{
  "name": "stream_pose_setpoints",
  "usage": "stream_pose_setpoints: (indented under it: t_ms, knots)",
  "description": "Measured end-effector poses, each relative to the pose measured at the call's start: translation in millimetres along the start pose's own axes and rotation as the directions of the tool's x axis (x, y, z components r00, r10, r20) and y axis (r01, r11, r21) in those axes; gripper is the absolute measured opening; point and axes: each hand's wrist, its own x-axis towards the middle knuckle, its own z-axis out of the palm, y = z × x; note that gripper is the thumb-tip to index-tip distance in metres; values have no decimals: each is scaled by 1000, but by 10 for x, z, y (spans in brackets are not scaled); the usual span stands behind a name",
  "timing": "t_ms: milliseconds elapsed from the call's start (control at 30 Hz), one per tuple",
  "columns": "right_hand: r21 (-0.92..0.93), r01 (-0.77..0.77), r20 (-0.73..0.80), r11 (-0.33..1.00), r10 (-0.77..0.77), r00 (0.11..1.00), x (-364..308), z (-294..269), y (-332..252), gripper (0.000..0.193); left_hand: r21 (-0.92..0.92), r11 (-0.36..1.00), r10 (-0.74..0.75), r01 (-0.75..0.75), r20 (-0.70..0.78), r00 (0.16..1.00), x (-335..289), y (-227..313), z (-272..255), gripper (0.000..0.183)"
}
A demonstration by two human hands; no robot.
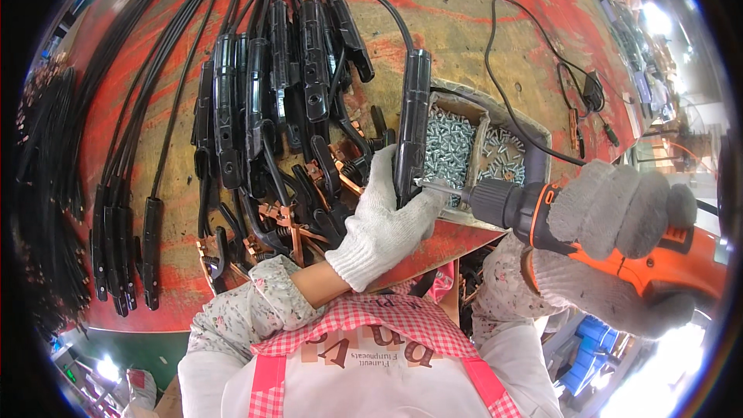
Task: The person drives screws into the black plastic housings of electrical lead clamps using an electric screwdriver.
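A black welding electrode holder (416,108) stands nearly upright in my left hand (385,224), its cable leaving from the far end. My white-gloved fingers wrap its near end. In grey gloves, my right hand (619,220) grips an orange and black power drill (665,263) that lies sideways and points left. The drill's bit reaches the lower right side of the holder, beside my left fingertips. Whether a screw sits at the bit's tip is too small to tell. The holder's own jaws are hidden behind my left hand.
Several black electrode holders (255,101) with copper jaws lie heaped left of my hands. More cabled handles (152,251) lie farther left. Behind the drill chuck, a divided box holds silver screws (449,143). A thin black cord (489,42) loops across the worn red table (445,23).
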Motion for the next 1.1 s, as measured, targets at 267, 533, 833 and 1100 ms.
stream_pose_setpoints:
  t_ms: [267,533,833,1100]
  knots:
    - [7,-120,171,993,118,978,87,105,31,64,-24,1000,-14,14,-8,1000,4,9,11,60]
    - [-5,-252,329,968,239,913,227,-49,7,61,-149,989,-7,-5,-79,997,-20,49,58,38]
    - [-49,-383,508,923,353,786,440,64,210,58,-92,995,15,-24,-95,995,-30,10,108,33]
    - [110,-265,28,958,264,964,234,308,264,52,-89,996,1,-8,-84,996,29,-90,15,42]
